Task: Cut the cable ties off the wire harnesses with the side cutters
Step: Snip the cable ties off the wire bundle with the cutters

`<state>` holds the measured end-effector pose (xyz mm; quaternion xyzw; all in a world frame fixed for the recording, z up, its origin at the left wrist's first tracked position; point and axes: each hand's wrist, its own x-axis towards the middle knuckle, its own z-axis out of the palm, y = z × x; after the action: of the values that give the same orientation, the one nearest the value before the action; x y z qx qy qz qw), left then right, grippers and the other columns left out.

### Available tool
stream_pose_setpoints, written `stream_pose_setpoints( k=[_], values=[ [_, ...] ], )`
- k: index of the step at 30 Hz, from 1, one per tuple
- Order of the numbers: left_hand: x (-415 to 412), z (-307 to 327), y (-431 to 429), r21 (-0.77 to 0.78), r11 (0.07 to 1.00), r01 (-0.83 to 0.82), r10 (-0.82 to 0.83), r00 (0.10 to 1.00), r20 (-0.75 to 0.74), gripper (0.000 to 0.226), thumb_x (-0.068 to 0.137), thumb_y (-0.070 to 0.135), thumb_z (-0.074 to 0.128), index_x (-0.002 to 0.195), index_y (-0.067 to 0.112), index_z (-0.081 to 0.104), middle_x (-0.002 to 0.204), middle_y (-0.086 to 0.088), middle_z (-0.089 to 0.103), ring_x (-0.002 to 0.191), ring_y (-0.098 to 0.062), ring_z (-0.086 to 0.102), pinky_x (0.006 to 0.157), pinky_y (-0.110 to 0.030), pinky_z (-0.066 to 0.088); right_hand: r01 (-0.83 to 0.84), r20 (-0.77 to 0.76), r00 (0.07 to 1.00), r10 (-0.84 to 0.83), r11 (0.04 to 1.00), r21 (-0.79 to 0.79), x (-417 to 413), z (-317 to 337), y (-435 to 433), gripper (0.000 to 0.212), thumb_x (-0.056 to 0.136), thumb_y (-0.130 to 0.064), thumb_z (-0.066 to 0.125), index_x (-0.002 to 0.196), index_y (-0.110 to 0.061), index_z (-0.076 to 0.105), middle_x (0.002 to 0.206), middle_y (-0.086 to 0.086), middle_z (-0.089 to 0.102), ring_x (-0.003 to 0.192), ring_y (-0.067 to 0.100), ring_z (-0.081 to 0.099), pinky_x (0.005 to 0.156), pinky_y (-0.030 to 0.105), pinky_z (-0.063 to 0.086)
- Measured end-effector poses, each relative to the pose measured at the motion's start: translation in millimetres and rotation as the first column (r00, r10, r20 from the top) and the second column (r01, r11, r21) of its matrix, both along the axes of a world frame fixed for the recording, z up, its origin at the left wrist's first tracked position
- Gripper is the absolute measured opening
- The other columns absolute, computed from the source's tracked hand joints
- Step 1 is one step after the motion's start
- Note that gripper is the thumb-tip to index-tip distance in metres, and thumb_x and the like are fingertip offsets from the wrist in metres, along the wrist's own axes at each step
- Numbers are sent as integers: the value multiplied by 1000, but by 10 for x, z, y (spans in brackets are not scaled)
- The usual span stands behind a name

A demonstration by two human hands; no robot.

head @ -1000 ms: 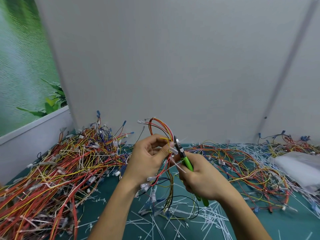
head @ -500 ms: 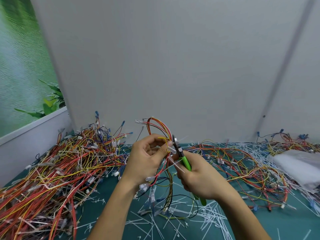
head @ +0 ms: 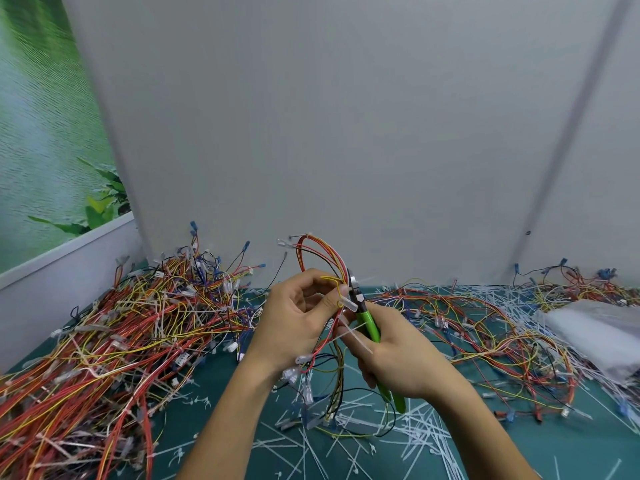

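My left hand (head: 294, 317) grips a wire harness (head: 323, 258) of red, yellow and black wires, held upright above the green mat. The harness loops above my fingers and its connector ends hang below my palm. My right hand (head: 398, 362) grips the green-handled side cutters (head: 367, 320). Their dark jaws sit against the wires just above my left fingertips. White cable ties (head: 353, 336) stick out from the harness between my two hands.
A big pile of harnesses (head: 114, 348) covers the left of the green mat (head: 221, 393). More harnesses (head: 485, 327) lie at the right, beside a white plastic bag (head: 595, 327). Cut ties (head: 398, 441) litter the mat in front. A grey partition stands close behind.
Both hands and the cutters have stayed almost still on the harness, shifting only slightly; the cutter jaws remain at the same spot by my left fingertips.
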<state>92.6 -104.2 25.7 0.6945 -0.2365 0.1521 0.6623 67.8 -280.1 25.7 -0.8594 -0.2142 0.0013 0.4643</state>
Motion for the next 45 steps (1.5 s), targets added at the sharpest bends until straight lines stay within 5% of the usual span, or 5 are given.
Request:
stream_pose_setpoints(
  k=[12,25,34,39,45],
  values=[
    [-15,31,37,-119,993,-2,-12,993,-121,22,80,37,75,94,19,75,92,-10,77,86,-31,74,71,-39,59,55,-219,976,22,939,340,47,-17,20,17,97,-21,72,99,-8,63,56,-1,41,48,19,40,53,36,47],
    [33,53,76,-329,944,-11,-80,962,-261,12,82,26,74,89,17,76,84,-14,75,63,-24,73,47,-22,51,85,-274,955,114,777,623,74,20,-6,9,105,-9,53,102,-2,58,61,-2,37,50,16,39,50,35,49],
    [51,24,46,-300,954,-16,-66,964,-259,17,83,22,73,94,9,74,85,-14,77,64,-19,72,49,-19,50,51,-175,984,30,896,441,32,0,26,39,81,-39,73,115,-21,65,76,-4,55,75,13,59,81,39,61],
    [44,32,53,-310,951,-11,-78,960,-271,14,84,21,73,93,10,73,84,-13,76,61,-23,72,46,-21,49,150,163,973,-167,983,108,87,-81,4,25,98,-27,69,119,-38,61,86,-16,59,77,5,55,73,18,45],
    [44,17,68,-340,940,37,-134,954,-267,6,87,27,73,86,23,78,84,-10,73,62,-24,70,44,-24,47,380,467,843,-267,910,-167,151,-205,41,49,99,-25,64,144,-37,50,106,-6,51,100,15,38,85,33,25]
  ],
)
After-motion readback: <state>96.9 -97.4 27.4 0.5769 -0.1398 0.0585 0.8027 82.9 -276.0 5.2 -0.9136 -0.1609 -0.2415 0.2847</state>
